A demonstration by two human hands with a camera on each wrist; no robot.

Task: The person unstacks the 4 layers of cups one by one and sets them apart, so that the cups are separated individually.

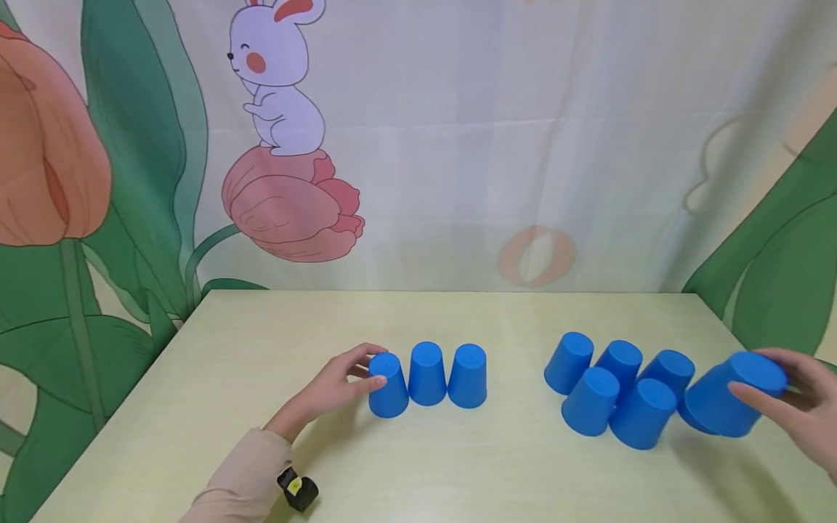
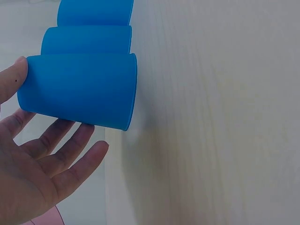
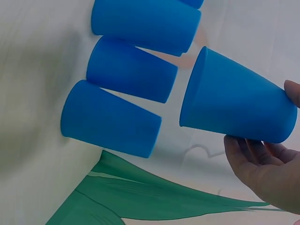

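Note:
At the left end of a row of three upside-down blue cups, my left hand (image 1: pixel 336 386) grips the end cup (image 1: pixel 389 388) between thumb and fingers. The left wrist view has the thumb at its base and fingertips along the side of this cup (image 2: pixel 79 91). Beside it stand the middle cup (image 1: pixel 427 378) and the right cup (image 1: pixel 467 379). Over on the right, my right hand (image 1: pixel 801 407) holds another blue cup (image 3: pixel 239 98) by its base end, mouth down and tilted. That cup is lifted above the table and partly hides a standing cup (image 3: pixel 112 119).
Several more upside-down blue cups (image 1: pixel 590 403) stand in two close rows left of the right hand. A pale wooden table (image 1: pixel 471 472) bears them all. Behind it hangs a curtain (image 1: pixel 445 181) printed with a rabbit and tulips. A black device (image 1: pixel 299 491) sits at the left sleeve.

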